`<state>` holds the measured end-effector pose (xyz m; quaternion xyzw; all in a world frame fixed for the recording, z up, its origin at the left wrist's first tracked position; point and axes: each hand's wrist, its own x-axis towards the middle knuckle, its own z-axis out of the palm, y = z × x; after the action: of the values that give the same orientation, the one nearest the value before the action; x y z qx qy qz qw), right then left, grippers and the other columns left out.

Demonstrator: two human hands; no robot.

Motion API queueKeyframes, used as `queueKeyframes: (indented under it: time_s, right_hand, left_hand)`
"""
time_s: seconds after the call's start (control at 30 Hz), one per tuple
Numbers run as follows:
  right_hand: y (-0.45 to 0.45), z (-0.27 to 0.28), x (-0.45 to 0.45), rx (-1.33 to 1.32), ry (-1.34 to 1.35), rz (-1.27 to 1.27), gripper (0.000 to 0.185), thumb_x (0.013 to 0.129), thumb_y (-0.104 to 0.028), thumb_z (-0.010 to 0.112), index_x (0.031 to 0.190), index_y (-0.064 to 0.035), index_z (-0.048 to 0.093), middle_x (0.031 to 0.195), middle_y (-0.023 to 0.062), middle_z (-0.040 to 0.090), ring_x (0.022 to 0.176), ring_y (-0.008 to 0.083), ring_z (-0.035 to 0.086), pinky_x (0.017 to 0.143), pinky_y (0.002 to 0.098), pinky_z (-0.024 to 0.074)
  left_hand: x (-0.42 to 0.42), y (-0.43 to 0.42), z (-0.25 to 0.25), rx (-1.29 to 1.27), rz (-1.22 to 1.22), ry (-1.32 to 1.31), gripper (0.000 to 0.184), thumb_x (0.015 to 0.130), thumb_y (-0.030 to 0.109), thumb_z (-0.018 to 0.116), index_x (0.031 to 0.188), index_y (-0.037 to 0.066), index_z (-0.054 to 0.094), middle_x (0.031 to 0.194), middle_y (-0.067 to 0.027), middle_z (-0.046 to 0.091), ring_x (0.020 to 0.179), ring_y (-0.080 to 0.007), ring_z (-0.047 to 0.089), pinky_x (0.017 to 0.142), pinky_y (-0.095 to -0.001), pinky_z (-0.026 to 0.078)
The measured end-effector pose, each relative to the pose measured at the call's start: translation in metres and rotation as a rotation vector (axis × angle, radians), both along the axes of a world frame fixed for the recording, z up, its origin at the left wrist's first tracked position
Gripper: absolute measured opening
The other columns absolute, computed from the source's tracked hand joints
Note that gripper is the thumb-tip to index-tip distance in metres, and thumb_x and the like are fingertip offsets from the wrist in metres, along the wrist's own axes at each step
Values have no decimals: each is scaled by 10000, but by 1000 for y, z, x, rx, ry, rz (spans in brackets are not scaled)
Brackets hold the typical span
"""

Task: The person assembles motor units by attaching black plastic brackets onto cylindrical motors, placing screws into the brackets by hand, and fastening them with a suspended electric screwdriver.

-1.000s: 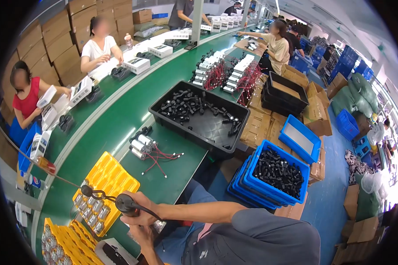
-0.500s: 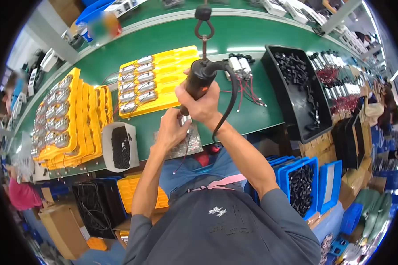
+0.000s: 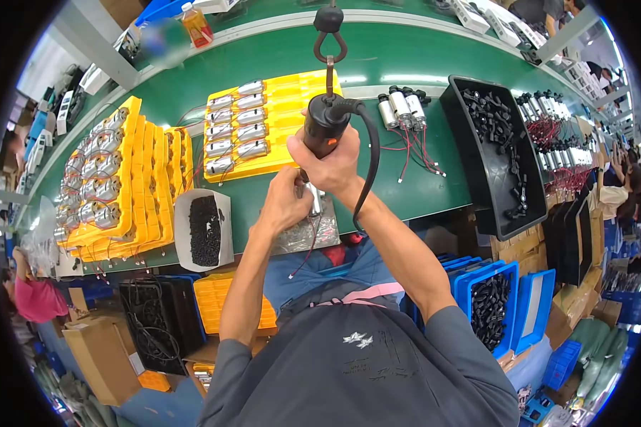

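Note:
My right hand [image 3: 332, 162] is wrapped round a black electric screwdriver [image 3: 325, 119], held upright and hanging from a cord, with a cable at its top. Below it, my left hand [image 3: 285, 203] grips a small silver motor [image 3: 314, 202] whose thin dark wires trail toward me. The screwdriver's lower end meets the motor's area, but my fingers hide the exact contact. Under the left hand lies a clear plastic bag [image 3: 312, 236] at the bench edge. Just beyond the hands, a yellow tray [image 3: 286, 99] carries rows of silver motors [image 3: 252, 115] in its left part.
A white box [image 3: 225, 213] of tiny black parts stands left, beside stacked yellow trays [image 3: 146, 178] topped with motors. To the right are motors with black ends [image 3: 404, 108] and a black bin [image 3: 502, 226] of black parts. Blue bins [image 3: 509, 306] sit below the green bench [image 3: 413, 196].
The view has shifted, so bench items appear slightly further right. My hands keep their grips on the screwdriver and motor, and more of the motor shows beside the left fingers.

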<state>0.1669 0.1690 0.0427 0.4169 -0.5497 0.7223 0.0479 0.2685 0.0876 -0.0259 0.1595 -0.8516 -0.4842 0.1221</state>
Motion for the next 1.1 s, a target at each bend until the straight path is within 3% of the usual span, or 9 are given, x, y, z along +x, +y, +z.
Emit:
queueKeyframes:
  time_s: [0.1,0.63,0.93,1.03,1.1]
  right_hand:
    - [-1,0,2,48,-82,-11,380,718,-149,754,1001,-7,542,675,40,573,555,135,546,556,277,477]
    - [1,0,3,107,-48,-3,355,717,-160,755,969,-19,549,654,37,577,533,130,552,530,276,470]
    - [0,-3,3,108,-32,12,358,714,-150,755,975,-20,547,624,21,557,514,115,541,509,267,458]
    - [0,-3,2,108,-15,12,368,712,-148,753,987,-19,545,625,20,560,518,115,543,515,265,464]
    - [-1,-2,3,88,-36,8,374,712,-146,751,996,-17,545,630,21,565,522,115,544,523,261,470]
  left_hand:
    - [0,0,1,17,-6,-7,197,716,49,584,893,-32,553,811,-183,541,749,-334,548,689,-388,450]
    - [2,-3,3,12,-83,-80,313,707,52,603,1007,-24,555,890,-175,554,827,-320,552,751,-380,450]
    - [3,-2,1,47,-93,10,335,711,31,586,1039,-23,551,916,-162,563,806,-301,556,740,-364,454]
    - [7,-3,0,108,-79,-44,461,691,72,654,1130,0,532,1021,-171,564,925,-316,547,819,-385,441]
    - [14,-3,9,-193,-91,80,626,647,129,726,1217,20,490,1125,-176,542,1043,-336,503,908,-405,407]
